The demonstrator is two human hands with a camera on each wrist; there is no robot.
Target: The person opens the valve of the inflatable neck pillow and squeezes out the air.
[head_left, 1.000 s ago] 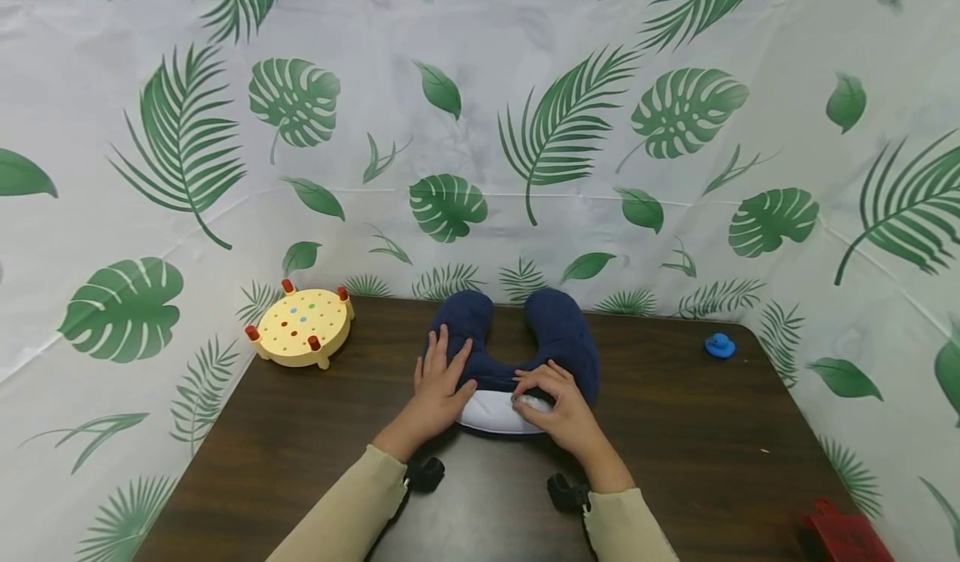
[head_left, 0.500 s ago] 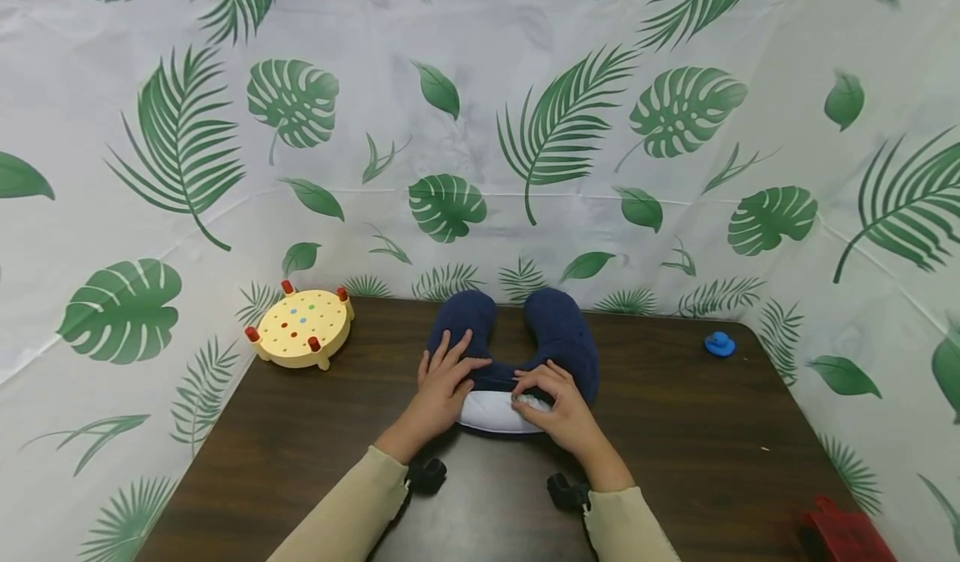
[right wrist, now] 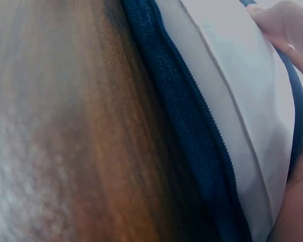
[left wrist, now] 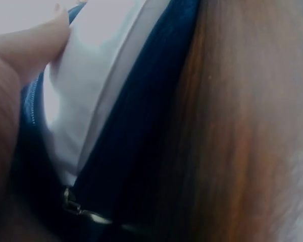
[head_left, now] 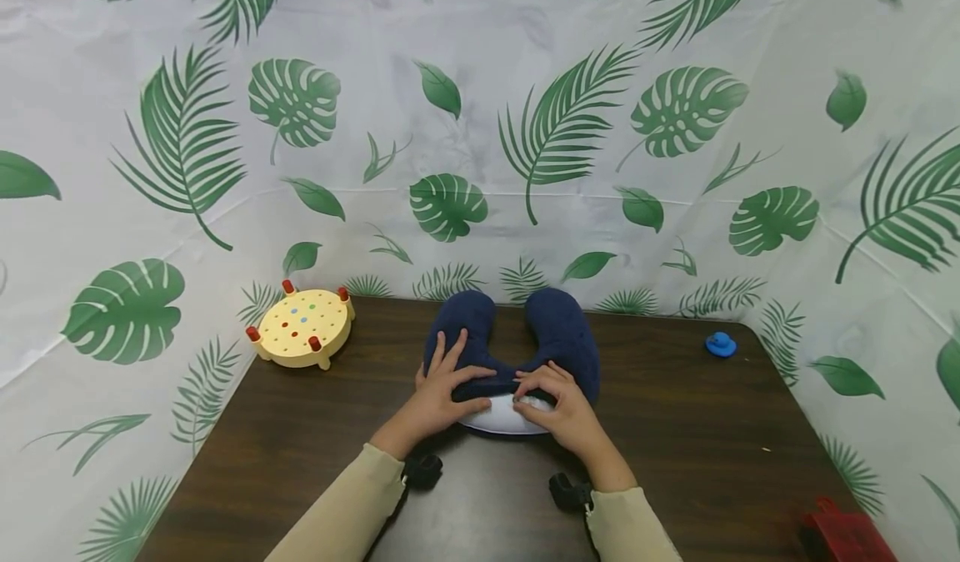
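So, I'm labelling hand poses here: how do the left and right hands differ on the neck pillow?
The left hand lies flat with fingers spread on the navy cover; the right hand has curled fingers pinching at the cover's open edge over the white inner pillow. The left sits further back, the right nearer the opening. Both touch the same neck pillow.

A yellow peg board, blue duck, red object.

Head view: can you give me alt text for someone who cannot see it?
Two hands work at the open zip of a navy neck pillow on a dark wooden table: the left hand presses the cover, the right hand pinches beside the white inner cushion.
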